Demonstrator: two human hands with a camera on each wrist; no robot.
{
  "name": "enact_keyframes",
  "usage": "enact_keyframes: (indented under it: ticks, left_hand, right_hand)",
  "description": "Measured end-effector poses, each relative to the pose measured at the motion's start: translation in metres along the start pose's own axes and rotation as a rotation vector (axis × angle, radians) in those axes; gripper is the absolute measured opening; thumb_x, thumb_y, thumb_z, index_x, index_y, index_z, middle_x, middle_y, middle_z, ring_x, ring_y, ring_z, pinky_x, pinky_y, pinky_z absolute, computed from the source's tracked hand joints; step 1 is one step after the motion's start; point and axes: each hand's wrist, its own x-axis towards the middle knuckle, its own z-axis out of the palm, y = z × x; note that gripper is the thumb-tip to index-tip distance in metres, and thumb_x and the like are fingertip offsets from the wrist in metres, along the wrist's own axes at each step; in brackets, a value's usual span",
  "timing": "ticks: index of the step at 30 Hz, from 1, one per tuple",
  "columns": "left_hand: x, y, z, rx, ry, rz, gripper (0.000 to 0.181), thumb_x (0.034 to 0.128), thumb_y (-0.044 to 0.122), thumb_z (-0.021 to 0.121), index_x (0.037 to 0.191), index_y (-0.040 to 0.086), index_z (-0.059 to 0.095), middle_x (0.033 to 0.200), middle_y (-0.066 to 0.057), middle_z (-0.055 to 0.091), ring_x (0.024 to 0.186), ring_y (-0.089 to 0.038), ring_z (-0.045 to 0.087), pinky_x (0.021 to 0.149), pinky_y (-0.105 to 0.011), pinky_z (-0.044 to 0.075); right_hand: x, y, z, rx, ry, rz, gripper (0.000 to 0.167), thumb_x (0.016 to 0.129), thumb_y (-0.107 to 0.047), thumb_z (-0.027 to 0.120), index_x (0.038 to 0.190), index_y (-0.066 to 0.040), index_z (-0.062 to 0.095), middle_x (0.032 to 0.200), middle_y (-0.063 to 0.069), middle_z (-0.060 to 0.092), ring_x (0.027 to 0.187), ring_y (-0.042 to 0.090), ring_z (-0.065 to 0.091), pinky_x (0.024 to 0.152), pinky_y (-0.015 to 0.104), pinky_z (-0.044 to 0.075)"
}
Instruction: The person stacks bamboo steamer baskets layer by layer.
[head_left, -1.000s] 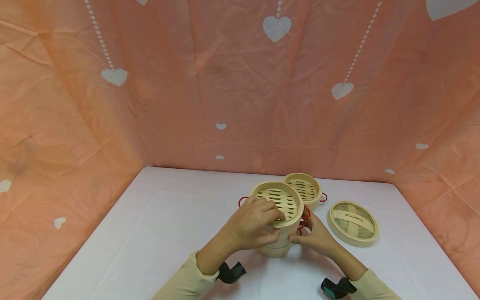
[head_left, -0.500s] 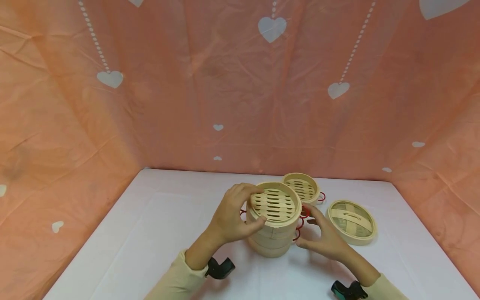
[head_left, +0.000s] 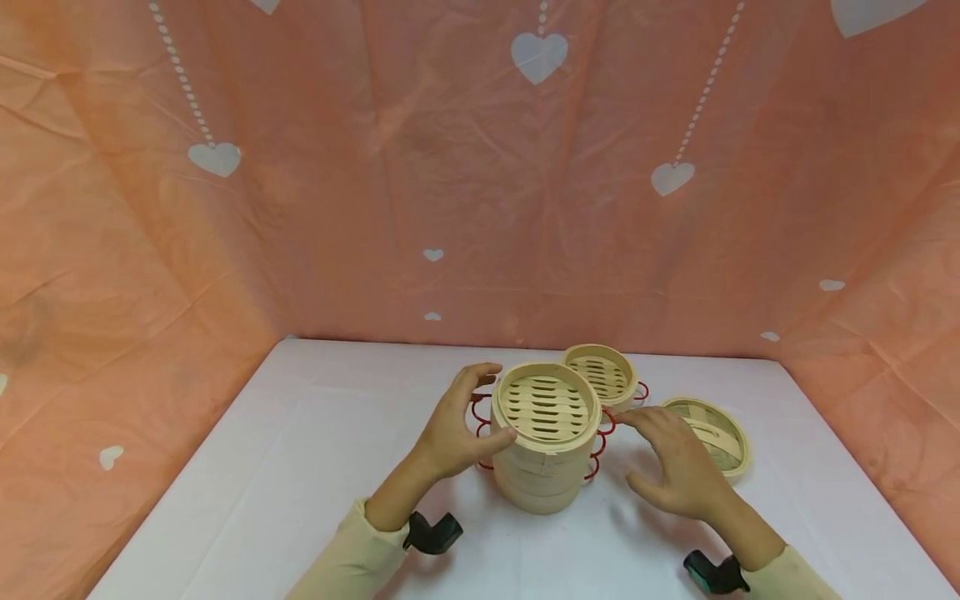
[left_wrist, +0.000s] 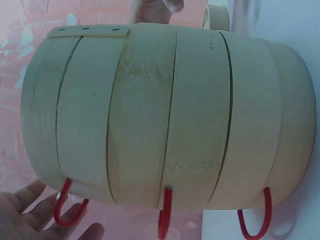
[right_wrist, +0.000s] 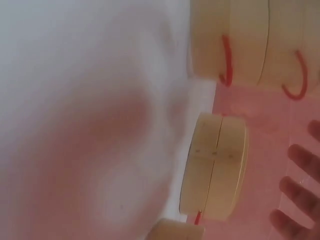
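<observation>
A stack of several round bamboo steamer baskets [head_left: 546, 467] stands upright on the white table, slatted top basket uppermost, red loop handles on both sides. My left hand [head_left: 457, 429] is spread at the stack's left side, thumb in front of the rim; whether it touches is hard to tell. In the left wrist view the stack [left_wrist: 145, 115] fills the frame, fingers [left_wrist: 35, 215] beside a red loop. Fingers apart and holding nothing, my right hand [head_left: 678, 467] hovers right of the stack. The right wrist view shows its fingertips [right_wrist: 300, 155] clear of the stack [right_wrist: 240, 45].
Behind the stack, to its right, sits another slatted steamer basket [head_left: 600, 375] with a red handle. A round woven bamboo lid [head_left: 712, 433] lies at the right, partly behind my right hand. Orange cloth with pale hearts surrounds the white table [head_left: 360, 375].
My left hand has come off the top basket's inside to the stack's left side and spread out. My right hand has let go of the stack's right side and moved right.
</observation>
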Motion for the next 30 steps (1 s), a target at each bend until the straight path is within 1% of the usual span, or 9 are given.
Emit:
enact_keyframes:
  ticks: [2,5,8,11,13,18,23,26,30]
  left_hand:
    - [0.000,-0.002,0.001,-0.043,-0.013,-0.013,0.076,0.0712,0.027,0.077,0.138,0.012,0.044,0.137,-0.011,0.050,0.127,-0.026,0.050,0.097,-0.047,0.047]
    - [0.001,-0.006,0.002,-0.100,-0.026,-0.011,0.077,0.0699,0.025,0.077,0.137,0.011,0.044,0.137,-0.011,0.051,0.125,-0.027,0.052,0.095,-0.047,0.048]
    - [0.002,-0.009,0.003,-0.135,-0.042,-0.001,0.079,0.0675,0.023,0.080,0.137,0.009,0.044,0.136,-0.010,0.052,0.121,-0.027,0.054,0.093,-0.042,0.049]
    - [0.003,-0.010,0.005,-0.146,-0.054,0.000,0.083,0.0653,0.021,0.082,0.138,0.007,0.043,0.134,-0.008,0.052,0.116,-0.024,0.056,0.089,-0.036,0.051]
    - [0.002,-0.011,0.006,-0.150,-0.057,-0.003,0.085,0.0643,0.019,0.084,0.138,0.007,0.043,0.133,-0.008,0.053,0.114,-0.023,0.058,0.088,-0.033,0.052]
    - [0.001,-0.013,0.007,-0.172,-0.055,-0.010,0.088,0.0629,0.017,0.086,0.138,0.006,0.042,0.134,-0.009,0.053,0.117,-0.025,0.058,0.090,-0.031,0.052]
    - [0.000,-0.015,0.008,-0.185,-0.062,-0.024,0.092,0.0626,0.018,0.088,0.140,0.006,0.040,0.137,-0.009,0.051,0.119,-0.027,0.057,0.093,-0.031,0.051]
    - [-0.001,-0.015,0.008,-0.188,-0.064,-0.039,0.094,0.0620,0.017,0.088,0.141,0.005,0.039,0.138,-0.010,0.050,0.120,-0.026,0.057,0.095,-0.033,0.051]
    - [-0.002,-0.013,0.008,-0.202,-0.082,-0.069,0.098,0.0615,0.016,0.089,0.143,0.003,0.036,0.140,-0.010,0.048,0.122,-0.026,0.055,0.098,-0.036,0.049]
  right_hand:
    - [0.002,0.004,-0.001,-0.022,-0.001,-0.004,0.064,0.061,-0.019,0.075,0.122,-0.009,0.060,0.119,0.001,0.063,0.112,0.021,0.055,0.092,0.041,0.040]
    - [0.005,0.010,-0.002,-0.055,0.013,-0.001,0.062,0.061,-0.019,0.076,0.120,-0.010,0.061,0.116,0.001,0.064,0.109,0.021,0.057,0.087,0.044,0.045]
    - [0.008,0.016,-0.002,-0.070,0.037,0.003,0.059,0.060,-0.019,0.076,0.116,-0.009,0.063,0.112,0.001,0.064,0.106,0.023,0.058,0.085,0.045,0.045]
    - [0.012,0.020,-0.001,-0.067,0.046,0.016,0.056,0.060,-0.018,0.075,0.114,-0.009,0.063,0.110,0.003,0.064,0.104,0.025,0.057,0.086,0.043,0.044]
    - [0.016,0.021,0.001,-0.063,0.035,0.029,0.054,0.062,-0.019,0.075,0.114,-0.008,0.063,0.110,0.004,0.065,0.104,0.025,0.057,0.087,0.043,0.044]
    - [0.026,0.025,0.006,-0.058,0.008,0.051,0.052,0.065,-0.018,0.073,0.114,-0.007,0.063,0.108,0.007,0.064,0.102,0.026,0.057,0.086,0.045,0.047]
    - [0.034,0.032,0.014,-0.026,0.003,0.075,0.050,0.067,-0.016,0.073,0.115,-0.005,0.063,0.105,0.005,0.066,0.100,0.025,0.060,0.085,0.046,0.048]
    - [0.035,0.035,0.021,-0.015,-0.010,0.109,0.046,0.071,-0.019,0.074,0.114,-0.008,0.064,0.105,0.004,0.067,0.099,0.025,0.062,0.084,0.048,0.049]
    - [0.037,0.037,0.028,-0.002,-0.030,0.147,0.041,0.076,-0.023,0.074,0.113,-0.011,0.065,0.105,0.003,0.068,0.097,0.024,0.062,0.082,0.048,0.049]
